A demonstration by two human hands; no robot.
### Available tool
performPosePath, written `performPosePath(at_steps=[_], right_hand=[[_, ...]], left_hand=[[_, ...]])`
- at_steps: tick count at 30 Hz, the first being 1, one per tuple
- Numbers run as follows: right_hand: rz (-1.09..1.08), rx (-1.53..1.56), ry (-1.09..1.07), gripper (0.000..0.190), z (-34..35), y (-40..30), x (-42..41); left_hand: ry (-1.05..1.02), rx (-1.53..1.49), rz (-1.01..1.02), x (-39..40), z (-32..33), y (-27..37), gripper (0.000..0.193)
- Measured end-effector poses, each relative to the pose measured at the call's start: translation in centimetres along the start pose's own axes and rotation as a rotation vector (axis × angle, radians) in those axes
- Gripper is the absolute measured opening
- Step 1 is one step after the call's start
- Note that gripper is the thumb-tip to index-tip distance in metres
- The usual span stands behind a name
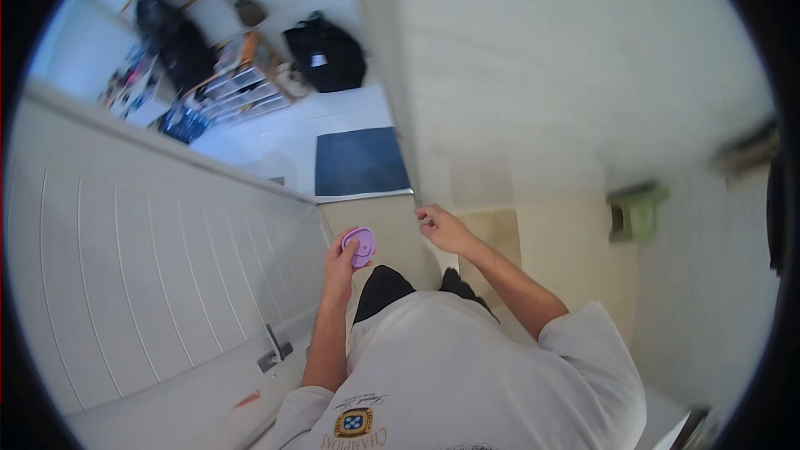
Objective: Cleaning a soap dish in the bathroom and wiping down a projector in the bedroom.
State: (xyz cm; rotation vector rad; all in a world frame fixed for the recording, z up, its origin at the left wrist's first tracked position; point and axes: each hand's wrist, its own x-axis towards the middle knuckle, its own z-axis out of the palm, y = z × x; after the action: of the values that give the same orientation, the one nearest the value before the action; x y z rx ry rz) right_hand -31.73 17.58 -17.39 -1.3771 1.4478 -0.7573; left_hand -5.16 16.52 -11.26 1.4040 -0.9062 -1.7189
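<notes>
A round purple plastic lid (364,252) is held in my left hand (342,260), its thumb lying across the face. To the right, my right hand (445,230) hangs in the air with bent fingers and holds nothing; its fingertips overlap the lower end of the wall's edge in the picture. Beneath and between the hands is a beige floor (390,225), with my black-clothed legs just below.
A white grooved door (156,250) with a metal handle (273,353) stands on the left. Ahead, a dark blue mat (361,162) lies past the doorway, near a shelf rack (250,90) and a black bag (328,56). A green stool-like object (634,212) is at right.
</notes>
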Motion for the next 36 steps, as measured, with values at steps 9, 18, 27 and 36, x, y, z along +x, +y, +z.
performPosePath(at_steps=[9, 18, 27, 36], right_hand=[[-0.154, 0.159, -0.308, 0.049, 7.6, -8.9, 17.2], [0.014, -0.356, -0.185, 0.047, 5.5, -8.2, 35.4], [0.411, 0.311, 0.177, 0.026, 2.8, -11.8, 55.6], [-0.113, -0.043, -0.263, 0.043, 5.7, -27.5, 87.6]], left_hand=[[-0.061, -0.172, 0.033, 15.9, -8.5, 7.0, 0.036], [-0.196, 0.173, 0.251, 37.1, -14.2, 24.0, 0.040], [-0.246, 0.204, 0.089, 52.9, -17.4, 33.9, 0.057], [-0.029, -0.188, 0.009, 63.7, -27.2, 46.8, 0.043]])
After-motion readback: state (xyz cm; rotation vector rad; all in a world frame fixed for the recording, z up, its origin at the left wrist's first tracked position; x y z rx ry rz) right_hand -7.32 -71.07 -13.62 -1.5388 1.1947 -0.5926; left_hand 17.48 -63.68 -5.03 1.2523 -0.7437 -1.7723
